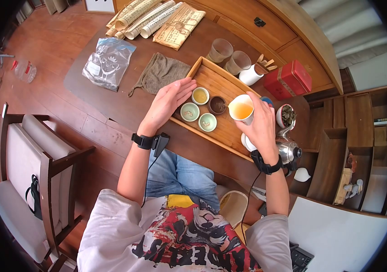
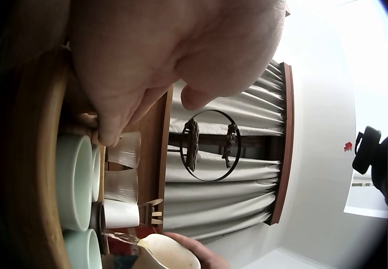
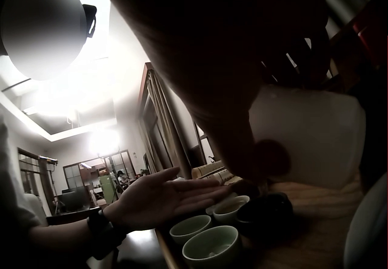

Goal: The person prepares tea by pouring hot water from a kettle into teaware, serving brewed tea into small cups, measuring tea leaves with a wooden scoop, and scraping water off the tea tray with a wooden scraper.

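My right hand (image 1: 261,124) grips a tilted white tea pitcher (image 1: 240,110) holding amber tea. In the left wrist view, a thin stream of tea (image 2: 123,238) runs from its lip toward the dark brown teacup (image 1: 217,105). Beside that cup on the bamboo tray (image 1: 214,79) stands a pale teacup (image 1: 200,95) with yellowish tea in it. Two pale green teacups (image 1: 190,111) sit nearer the tray's front edge, each with a small figure at the bottom. My left hand (image 1: 168,100) is held with straight fingers at the tray's left end, fingertips close to the tea-filled cup, holding nothing.
A steel kettle (image 1: 287,150) stands right of the tray, near a bowl of leaves (image 1: 286,115) and a red tin (image 1: 288,80). Two clear glasses (image 1: 221,50) line the back. A grey-brown cloth (image 1: 162,75) and plastic bag (image 1: 108,63) lie to the left.
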The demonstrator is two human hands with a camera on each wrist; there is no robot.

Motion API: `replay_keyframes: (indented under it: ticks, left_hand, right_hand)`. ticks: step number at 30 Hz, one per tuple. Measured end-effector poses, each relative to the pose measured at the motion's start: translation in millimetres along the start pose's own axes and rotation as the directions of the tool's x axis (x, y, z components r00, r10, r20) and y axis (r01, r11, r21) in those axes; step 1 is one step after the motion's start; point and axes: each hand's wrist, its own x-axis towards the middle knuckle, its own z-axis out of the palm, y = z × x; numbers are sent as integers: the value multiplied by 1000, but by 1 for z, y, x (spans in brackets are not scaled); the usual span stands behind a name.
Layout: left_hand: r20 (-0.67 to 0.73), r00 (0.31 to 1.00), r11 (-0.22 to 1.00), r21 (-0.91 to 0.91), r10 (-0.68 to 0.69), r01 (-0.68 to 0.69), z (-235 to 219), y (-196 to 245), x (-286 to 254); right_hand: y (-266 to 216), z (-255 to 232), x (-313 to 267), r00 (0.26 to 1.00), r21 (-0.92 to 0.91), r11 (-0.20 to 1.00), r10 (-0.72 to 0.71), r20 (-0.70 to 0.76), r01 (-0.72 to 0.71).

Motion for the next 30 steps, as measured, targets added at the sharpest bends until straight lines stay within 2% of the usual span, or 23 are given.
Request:
replay_keyframes:
  ticks: [5, 8, 10, 14, 16, 20, 22, 23, 24, 26, 30]
  left_hand:
    - [2, 1000, 1000, 3, 0, 0, 1, 0, 0]
    - [-33, 999, 1000, 5, 11, -11, 3, 0, 0]
    - [-43, 999, 1000, 13, 3, -2, 5, 1, 0]
    - [-20, 1000, 1000, 22, 14, -14, 3, 1, 0]
    - [-5, 1000, 1000, 20, 9, -9, 2, 1, 0]
    - [-10, 1000, 1000, 23, 4, -4, 1, 0, 0]
    - [2, 1000, 1000, 7, 8, -8, 0, -1, 0]
    - [0, 1000, 1000, 7, 8, -8, 0, -1, 0]
    - [5, 1000, 1000, 2, 10, -10, 0, -2, 0]
    - [10, 1000, 1000, -5, 15, -14, -1, -2, 0]
    - [5, 1000, 1000, 16, 0, 0, -1, -2, 0]
  right_hand:
    - [1, 2, 2, 1000, 4, 1000, -8, -15, 8]
    - [2, 2, 7, 999, 77, 997, 27, -36, -24]
    - [-2, -4, 10, 995, 325, 942, 97, -18, -86]
    - [-12, -14, 14, 991, 396, 909, 134, 19, -130]
    - [-18, -15, 14, 992, 503, 856, 127, 17, -118]
    - [-29, -15, 16, 997, 508, 858, 58, 55, -77]
    - [-36, -12, 16, 998, 435, 900, -18, 63, -11]
    - [-37, -9, 17, 991, 437, 898, -16, 134, -45]
    - [-38, -6, 18, 991, 437, 898, -17, 135, -44]
    - [-41, 3, 19, 984, 364, 931, -91, 154, 29]
    - [-48, 11, 21, 979, 251, 963, -143, 147, 103]
